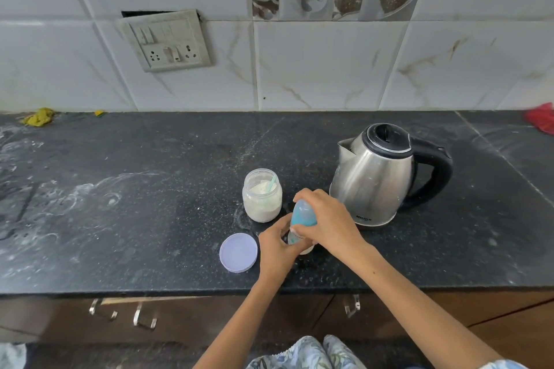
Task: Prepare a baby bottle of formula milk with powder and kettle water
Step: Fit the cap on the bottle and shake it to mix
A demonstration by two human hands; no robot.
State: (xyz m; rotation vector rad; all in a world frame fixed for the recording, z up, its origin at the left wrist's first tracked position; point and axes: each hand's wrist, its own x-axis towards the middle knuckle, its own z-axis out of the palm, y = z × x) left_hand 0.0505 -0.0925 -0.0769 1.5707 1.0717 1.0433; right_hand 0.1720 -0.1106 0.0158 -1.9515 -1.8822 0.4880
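A baby bottle point(302, 216) with a blue cap stands on the black counter point(150, 189), near its front edge. My left hand point(277, 252) grips the bottle's lower body. Over the blue cap, my right hand point(329, 222) curls its fingers around the top. Just behind and left of the bottle stands an open jar of white powder point(262, 196) with a pale scoop sticking out of it. The jar's lilac lid point(238, 252) lies flat to the left of my left hand. A steel kettle point(377, 174) with a black handle stands behind my right hand, lid closed.
White powder smears mark the counter's left side. A yellow cloth point(39, 117) lies at the back left and a red cloth point(542, 118) at the back right. A switch and socket plate point(166, 40) hangs on the tiled wall. Drawer handles point(144, 316) sit below the counter edge.
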